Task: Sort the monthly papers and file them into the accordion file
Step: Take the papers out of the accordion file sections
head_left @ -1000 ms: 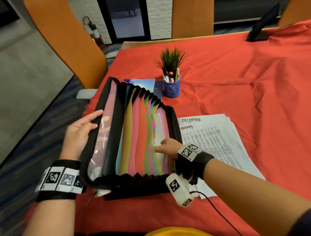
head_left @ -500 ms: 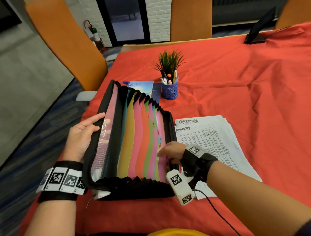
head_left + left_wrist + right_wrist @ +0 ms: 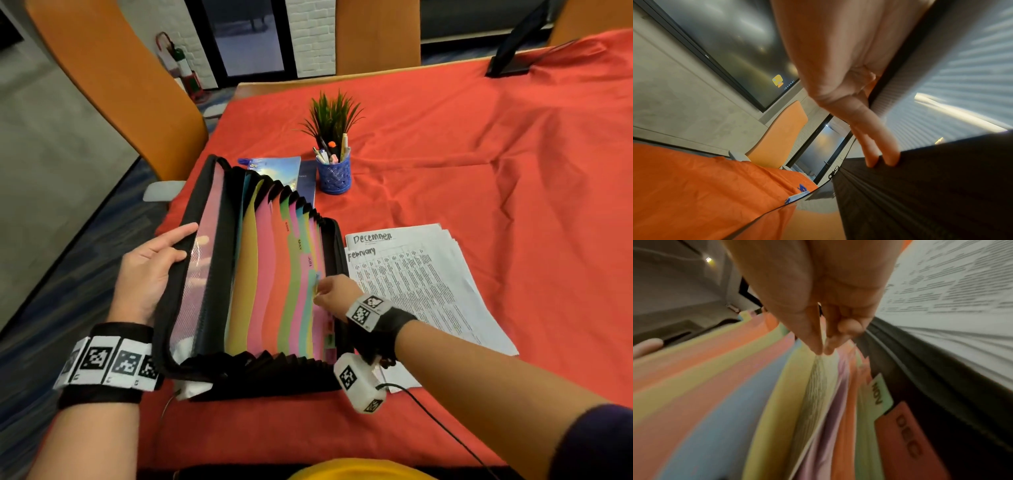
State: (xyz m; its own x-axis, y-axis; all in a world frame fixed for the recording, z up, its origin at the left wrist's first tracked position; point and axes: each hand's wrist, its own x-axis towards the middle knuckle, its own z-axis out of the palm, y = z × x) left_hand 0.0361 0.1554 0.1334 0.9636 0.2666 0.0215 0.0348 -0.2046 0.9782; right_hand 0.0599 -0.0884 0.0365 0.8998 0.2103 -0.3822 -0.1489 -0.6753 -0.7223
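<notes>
The accordion file [image 3: 260, 274] stands open on the red tablecloth [image 3: 479, 171], its coloured dividers fanned; tabs read MAY, JUN, and in the right wrist view NOV [image 3: 877, 394] and DEC [image 3: 906, 434]; the left hand [image 3: 150, 270] grips the file's black front flap; the right hand [image 3: 334, 294] pinches a printed sheet [image 3: 818, 386] in a rear pocket; just right lies the paper stack [image 3: 418, 281], headed December and February.

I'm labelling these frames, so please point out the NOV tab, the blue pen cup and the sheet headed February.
NOV tab [image 3: 878, 393]: right wrist view, on its printed green face.
blue pen cup [image 3: 333, 177]: head view, on its front wall.
February sheet [image 3: 411, 284]: head view, on its printed middle.
</notes>
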